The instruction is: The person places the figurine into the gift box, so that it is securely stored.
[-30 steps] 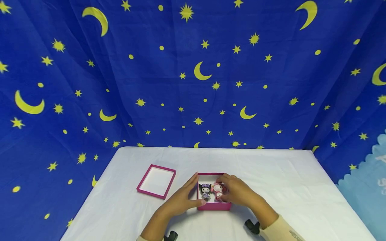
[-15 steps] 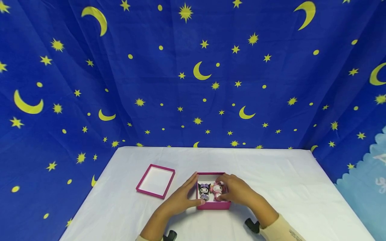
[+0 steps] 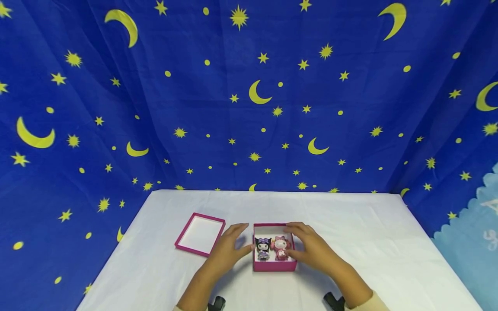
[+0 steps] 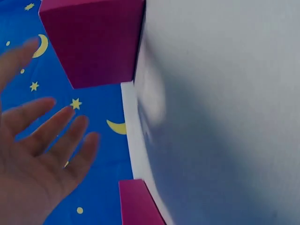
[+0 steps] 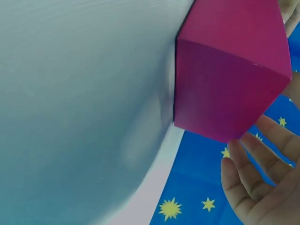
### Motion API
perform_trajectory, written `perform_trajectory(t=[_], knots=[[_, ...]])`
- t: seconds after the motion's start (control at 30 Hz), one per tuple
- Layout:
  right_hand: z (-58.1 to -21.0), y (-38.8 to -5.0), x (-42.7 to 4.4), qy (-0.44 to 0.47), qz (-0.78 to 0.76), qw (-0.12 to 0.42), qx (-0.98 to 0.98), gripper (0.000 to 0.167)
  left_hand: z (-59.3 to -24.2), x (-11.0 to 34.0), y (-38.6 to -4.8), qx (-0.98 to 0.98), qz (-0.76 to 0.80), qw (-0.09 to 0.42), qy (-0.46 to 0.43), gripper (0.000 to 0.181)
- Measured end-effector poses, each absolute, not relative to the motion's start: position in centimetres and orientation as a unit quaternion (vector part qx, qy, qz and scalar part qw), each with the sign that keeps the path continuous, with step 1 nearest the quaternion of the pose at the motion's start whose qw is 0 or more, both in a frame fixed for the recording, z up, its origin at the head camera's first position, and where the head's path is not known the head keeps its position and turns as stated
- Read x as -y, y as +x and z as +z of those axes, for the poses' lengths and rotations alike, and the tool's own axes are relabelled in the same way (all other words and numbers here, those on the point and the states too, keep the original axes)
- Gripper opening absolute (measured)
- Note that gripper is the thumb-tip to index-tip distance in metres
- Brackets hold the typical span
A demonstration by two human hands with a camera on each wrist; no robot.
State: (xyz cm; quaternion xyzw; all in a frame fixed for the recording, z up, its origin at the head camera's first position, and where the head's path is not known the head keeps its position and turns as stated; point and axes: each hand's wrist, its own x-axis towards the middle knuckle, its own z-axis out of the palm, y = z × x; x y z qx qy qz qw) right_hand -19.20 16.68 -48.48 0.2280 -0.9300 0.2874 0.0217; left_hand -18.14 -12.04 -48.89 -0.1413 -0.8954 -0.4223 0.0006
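A magenta box (image 3: 274, 266) with a white inside stands on the white table. Two small figurines lie in it side by side: a black-and-purple figurine (image 3: 263, 249) at left and a pink figurine (image 3: 281, 248) at right. Just off the box's left side is my left hand (image 3: 227, 254), fingers spread and holding nothing; the left wrist view shows a gap between this hand (image 4: 42, 159) and the box. My right hand (image 3: 311, 248) hovers over the right rim, its thumb close to the pink figurine. Whether it touches the rim, I cannot tell.
Left of the box lies its magenta-edged lid (image 3: 199, 234), white inside up, partly behind my left hand. A white cloth covers the table (image 3: 350, 224). Behind it hangs a blue curtain (image 3: 218, 112) with yellow moons and stars.
My left hand has come off the box's left side and shifted left. The right hand has let go of the pink figurine and drawn slightly right; the figurine lies in the box.
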Motion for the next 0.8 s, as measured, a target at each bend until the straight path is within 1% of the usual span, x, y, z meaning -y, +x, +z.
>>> perform_trajectory(t=[0.1, 0.2, 0.43, 0.8], knots=[[-48.6, -19.0, -17.1, 0.229, 0.294, 0.024, 0.928, 0.067, -48.8, 12.5, -18.3, 0.898, -0.422, 0.059, -0.110, 0.059], [-48.7, -18.8, -17.4, 0.230, 0.299, 0.009, 0.926, 0.071, -48.6, 13.2, -18.5, 0.898, -0.424, 0.085, -0.085, 0.057], [-48.9, -18.6, -18.0, 0.224, 0.319, -0.043, 0.920, 0.083, -48.6, 14.6, -18.9, 0.905, -0.411, 0.098, -0.040, 0.060], [-49.1, -18.6, -18.4, 0.234, 0.323, -0.067, 0.914, 0.082, -49.5, 16.4, -19.4, 0.906, -0.408, 0.112, 0.005, 0.060]])
